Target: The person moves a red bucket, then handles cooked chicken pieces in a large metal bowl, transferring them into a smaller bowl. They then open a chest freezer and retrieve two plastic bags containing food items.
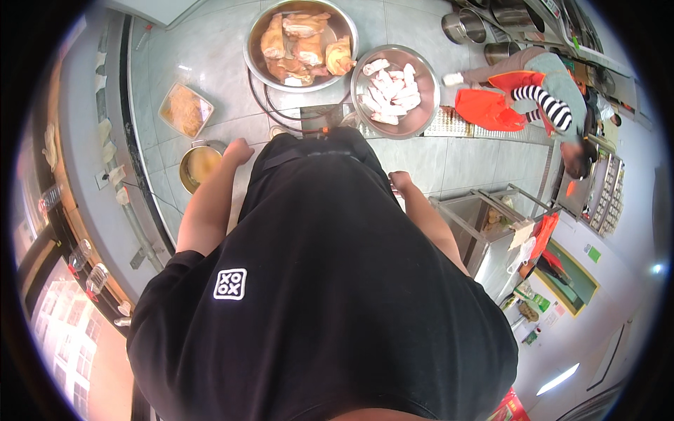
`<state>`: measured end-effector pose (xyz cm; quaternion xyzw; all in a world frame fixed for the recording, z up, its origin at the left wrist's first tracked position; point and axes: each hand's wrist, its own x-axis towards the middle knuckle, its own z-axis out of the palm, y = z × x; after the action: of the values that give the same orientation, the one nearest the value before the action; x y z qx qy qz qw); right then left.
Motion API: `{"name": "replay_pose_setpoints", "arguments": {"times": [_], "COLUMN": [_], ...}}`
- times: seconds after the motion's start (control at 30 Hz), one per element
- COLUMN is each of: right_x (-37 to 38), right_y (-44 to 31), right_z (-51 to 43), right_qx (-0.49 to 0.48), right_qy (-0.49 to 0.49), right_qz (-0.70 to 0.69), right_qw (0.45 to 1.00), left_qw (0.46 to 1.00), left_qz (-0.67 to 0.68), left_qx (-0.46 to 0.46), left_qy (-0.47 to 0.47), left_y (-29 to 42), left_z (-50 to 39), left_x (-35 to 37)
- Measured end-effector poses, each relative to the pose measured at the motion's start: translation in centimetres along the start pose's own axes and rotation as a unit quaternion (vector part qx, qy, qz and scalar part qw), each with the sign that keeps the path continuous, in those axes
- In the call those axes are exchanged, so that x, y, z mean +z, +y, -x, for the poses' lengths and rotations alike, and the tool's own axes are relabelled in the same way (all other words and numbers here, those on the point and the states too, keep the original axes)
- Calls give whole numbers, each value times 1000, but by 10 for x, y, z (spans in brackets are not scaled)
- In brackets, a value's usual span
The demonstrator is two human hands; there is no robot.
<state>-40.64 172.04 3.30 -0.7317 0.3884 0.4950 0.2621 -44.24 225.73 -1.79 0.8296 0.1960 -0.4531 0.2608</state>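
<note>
My left hand (239,151), its fingers curled and partly hidden, hangs beside my left leg. Nearest to it is a steel pot (185,171) holding yellowish contents. At my right thigh is my right hand (401,180), fingers bent. A small striped edge shows beside it, and I cannot tell whether the hand holds it. On the floor ahead stands a wide steel basin (251,67) with large pieces of skin-on meat (307,48). A second steel basin (427,108) to its right contains pale raw meat pieces (392,90).
A square tub (207,117) of shredded food stands left on the tiles. Dark hoses (258,97) cross the floor near my feet. At right, a co-worker (542,79) bends over a red apron (487,109). A steel work stand (468,221) is close on my right.
</note>
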Motion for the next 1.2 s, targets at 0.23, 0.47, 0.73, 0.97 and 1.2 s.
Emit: {"name": "replay_pose_setpoints", "arguments": {"times": [0.23, 0.47, 0.73, 0.97, 1.2], "right_x": [5, 6, 9, 14, 13], "right_y": [5, 2, 5, 11, 13], "right_z": [-2, -2, 2, -2, -2], "right_qx": [-14, -27, -12, -18, -22], "right_qy": [10, 28, 12, 3, -4], "right_qz": [18, 29, 38, 5, 25], "right_qw": [1000, 999, 999, 1000, 999], "left_qw": [998, 999, 997, 996, 997], "left_qz": [-46, -28, -35, -28, -17], "left_qx": [28, 20, 55, 60, 56], "left_qy": [24, 23, 40, 55, 46], "left_y": [-16, -23, -12, -10, -18], "left_z": [-15, -20, -20, -16, -14], "left_x": [12, 15, 1, 1, 14]}}
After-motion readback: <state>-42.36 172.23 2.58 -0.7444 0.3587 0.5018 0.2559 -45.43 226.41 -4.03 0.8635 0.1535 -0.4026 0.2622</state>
